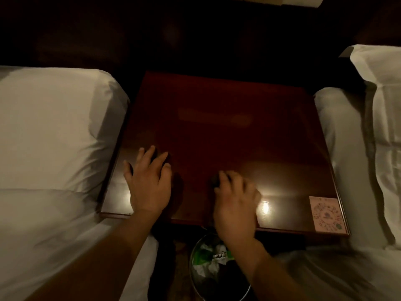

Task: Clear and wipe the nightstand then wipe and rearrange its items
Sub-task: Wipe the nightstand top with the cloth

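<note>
Although the light was dim, the nearest thing could be made out: a waste bin [191,263] on the floor under the front edge of the bench [217,127], with crumpled wrappers in it. Both bare forearms reached over it onto the dark red top.

The left hand [149,183] lay released and flat near the front left corner, fingers spread and pressing on the wood. The right hand [235,203] was beside it, fingers curled over a small dark lump [213,182]. It was blurred, so I could not tell whether it was a cloth or whether the hand was gripping it or only pressing it.

A pink printed card [326,213] lay flat in the front right corner. It looked thin and light, hard to pinch from above and probably best slid to the edge or lifted by a corner. Whether it was stuck down I could not tell.

Beyond the hands the top showed bare, hard and glossy, throwing back lamp glare. It would likely be slick under a wipe and want flat, even pressure. As furniture it seemed heavy and best left in place.

A white bed [54,137] touched it on the left and another bed [329,131] on the right, with dark panelling [195,40] farthest back.
</note>
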